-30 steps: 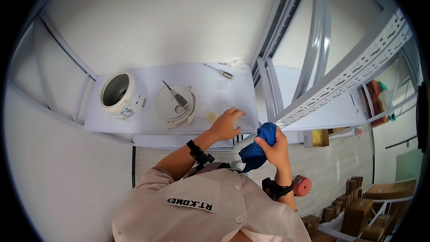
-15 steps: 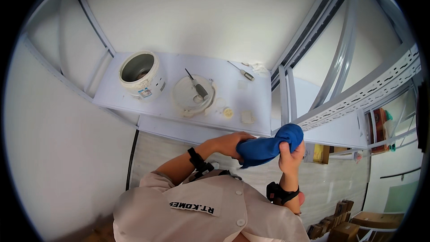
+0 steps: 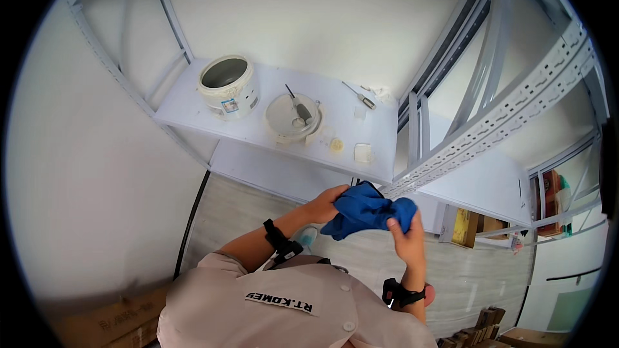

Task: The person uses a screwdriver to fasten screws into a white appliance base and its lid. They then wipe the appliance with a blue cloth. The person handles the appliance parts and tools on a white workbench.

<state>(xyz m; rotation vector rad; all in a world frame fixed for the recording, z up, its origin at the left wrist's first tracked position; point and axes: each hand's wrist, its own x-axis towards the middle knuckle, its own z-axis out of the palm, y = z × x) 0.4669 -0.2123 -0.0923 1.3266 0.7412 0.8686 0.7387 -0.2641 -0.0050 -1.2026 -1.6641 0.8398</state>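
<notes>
Hands on a blue cloth (image 3: 365, 214), held in the air below the white shelf (image 3: 187, 108).
Left hand (image 3: 325, 204) grips one end of the bunched cloth, right hand (image 3: 407, 237) pinches the other, fingers closed on the fabric. Up on the shelf: a white pot (image 3: 226, 84), a round lid (image 3: 294, 118) beside it, a screwdriver (image 3: 358, 95) farther right.
</notes>
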